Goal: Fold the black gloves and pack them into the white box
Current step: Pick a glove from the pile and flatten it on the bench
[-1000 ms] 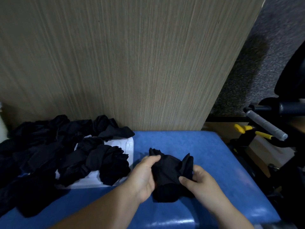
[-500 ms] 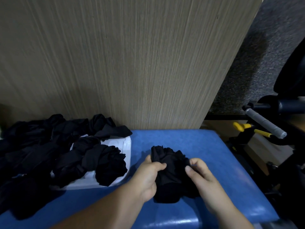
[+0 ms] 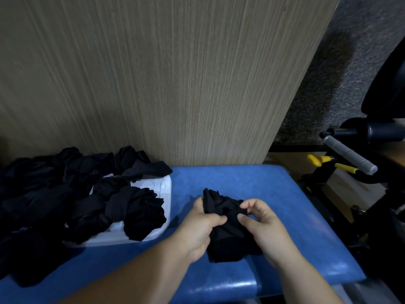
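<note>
Glove: raised flaps of a second ago now gathered into a tighter bundle.
Right hand: moved from the bundle's side to pinching its top fold.

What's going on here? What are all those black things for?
A person is folding a black glove over the blue table, gripping it with the left hand and pinching it with the right hand. Beside them sits a white box with a few bunched gloves lying in it, and a pile of more gloves lies to its left.
</note>
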A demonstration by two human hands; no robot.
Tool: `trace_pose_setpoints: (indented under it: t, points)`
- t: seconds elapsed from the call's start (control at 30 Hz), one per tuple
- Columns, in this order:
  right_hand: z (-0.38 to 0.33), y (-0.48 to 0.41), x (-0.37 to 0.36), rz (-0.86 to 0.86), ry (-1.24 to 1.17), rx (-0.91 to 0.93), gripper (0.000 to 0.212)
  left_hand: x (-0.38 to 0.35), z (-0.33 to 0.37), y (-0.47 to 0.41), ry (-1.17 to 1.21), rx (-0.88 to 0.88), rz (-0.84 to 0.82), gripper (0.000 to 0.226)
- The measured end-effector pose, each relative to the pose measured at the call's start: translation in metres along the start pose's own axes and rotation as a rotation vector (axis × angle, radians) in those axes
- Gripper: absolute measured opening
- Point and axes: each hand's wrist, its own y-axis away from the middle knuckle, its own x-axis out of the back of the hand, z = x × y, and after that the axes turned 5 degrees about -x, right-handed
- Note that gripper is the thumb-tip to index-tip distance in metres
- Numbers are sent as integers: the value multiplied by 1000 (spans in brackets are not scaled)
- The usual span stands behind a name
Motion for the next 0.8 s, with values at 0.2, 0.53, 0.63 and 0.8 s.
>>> trace_pose_setpoints:
  t: [0.2,0.53,0.63,0.8]
  points:
    - [6,-5,1,41,142,-41,30,4,-7,-1,-507,-168,128,81]
    - [16,-16,7,-47,483,49,54,13,-15,11,-1122,-372,59,44]
    - [11,-15,12,-25,782,143,57,15,-16,15,-1404,-380,101,50]
    - [9,-13,12,71,898,279,59,24,-19,17,-1650,-395,-4,60]
